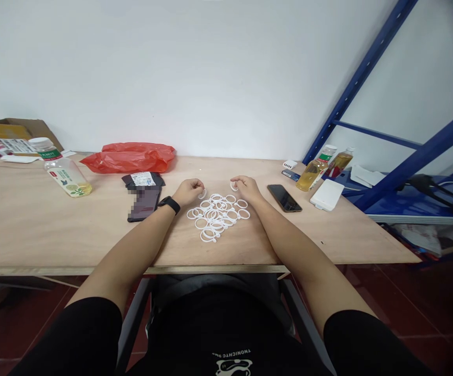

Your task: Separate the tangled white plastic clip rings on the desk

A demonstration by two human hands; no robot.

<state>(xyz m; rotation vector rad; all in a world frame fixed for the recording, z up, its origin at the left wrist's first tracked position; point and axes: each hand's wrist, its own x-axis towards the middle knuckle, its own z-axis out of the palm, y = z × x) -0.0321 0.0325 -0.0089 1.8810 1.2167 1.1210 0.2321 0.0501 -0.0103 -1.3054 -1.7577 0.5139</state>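
Note:
A loose heap of white plastic rings [212,214], each with a small knob, lies on the wooden table between my forearms. Just beyond the heap's left side, my left hand [189,191] pinches one white ring [202,194] between thumb and fingers. Opposite it, my right hand [246,187] grips another white ring [233,185] at its fingertips. The two held rings are apart from each other. A dark watch is on my left wrist.
On the left are a phone [144,203], a black packet [143,179], a red plastic bag [132,157], a bottle [65,172] and a cardboard box [22,133]. To the right are another phone [284,198], a white power bank [327,195], a drink bottle [315,169] and blue shelving [361,73].

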